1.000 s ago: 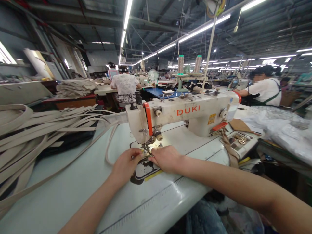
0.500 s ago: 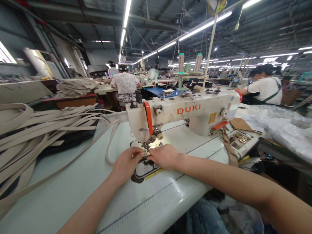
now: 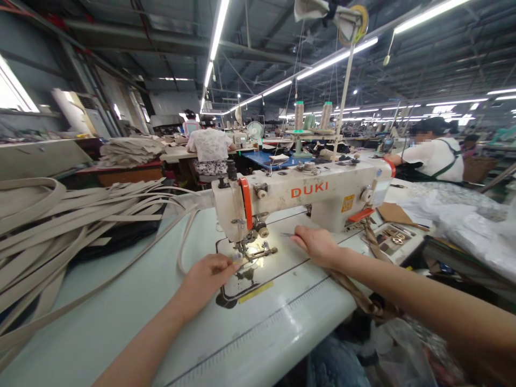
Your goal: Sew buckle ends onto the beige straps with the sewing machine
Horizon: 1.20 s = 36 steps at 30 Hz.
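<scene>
A cream DUKI sewing machine (image 3: 314, 188) stands on the pale table (image 3: 121, 317). My left hand (image 3: 209, 274) is closed in a pinch on the end of a beige strap (image 3: 182, 242), just in front of the presser foot (image 3: 245, 248). The strap loops back to the left behind the machine head. My right hand (image 3: 316, 244) lies on the table bed to the right of the needle, under the machine arm. Its fingers are drawn together on a thin metal tool (image 3: 285, 235) that lies flat on the bed.
A big heap of beige straps (image 3: 60, 226) fills the table's left side. A brown strap (image 3: 363, 301) hangs off the front right edge. A tray of metal buckles (image 3: 393, 236) sits right of the machine. Two thread cones (image 3: 299, 114) stand behind. Other people (image 3: 435, 153) sew nearby.
My right hand has left the presser foot and moved right along the bed to the thin metal tool. My left hand stays at the foot with the strap. The camera has tilted slightly.
</scene>
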{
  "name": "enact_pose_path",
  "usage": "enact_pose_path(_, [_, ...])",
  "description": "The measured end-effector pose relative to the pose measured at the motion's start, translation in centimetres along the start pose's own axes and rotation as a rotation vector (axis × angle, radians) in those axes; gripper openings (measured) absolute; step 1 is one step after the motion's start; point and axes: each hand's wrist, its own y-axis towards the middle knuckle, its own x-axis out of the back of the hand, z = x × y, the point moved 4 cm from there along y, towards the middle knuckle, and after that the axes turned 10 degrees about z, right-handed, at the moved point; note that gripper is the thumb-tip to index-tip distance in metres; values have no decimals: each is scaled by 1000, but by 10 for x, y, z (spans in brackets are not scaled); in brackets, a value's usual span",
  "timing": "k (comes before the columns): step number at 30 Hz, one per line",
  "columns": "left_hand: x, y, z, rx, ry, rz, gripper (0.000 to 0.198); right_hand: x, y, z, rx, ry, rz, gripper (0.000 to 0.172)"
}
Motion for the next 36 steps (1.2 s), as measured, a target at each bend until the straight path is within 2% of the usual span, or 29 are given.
enact_pose_path(3, [-2, 0, 5, 15, 68, 0, 36, 10, 6, -23, -55, -19, -48, 35])
enact_pose_path(6, [-3, 1, 7, 39, 104, -43, 19, 8, 12, -19, -24, -23, -72, 32])
enact_pose_path(9, [-6, 2, 6, 20, 145, -74, 21, -2, 16, 10, 109, -13, -84, 22])
enact_pose_path(13, [-12, 5, 5, -40, 187, -77, 21, -17, 17, 64, 485, -7, -97, 24])
enact_pose_path(16, [-14, 6, 6, -85, 227, -100, 22, -26, 22, 87, 593, -31, -112, 24])
enact_pose_path(21, [-17, 6, 3, -164, 324, -134, 22, -36, 33, 91, 620, -47, -159, 24])
enact_pose_path(26, [-20, 5, 0, -144, 383, -158, 23, -37, 30, 89, 663, -52, -205, 27])
enact_pose_path(36, [-22, 6, 2, -115, 389, -171, 23, -41, 31, 89, 668, -51, -185, 22])
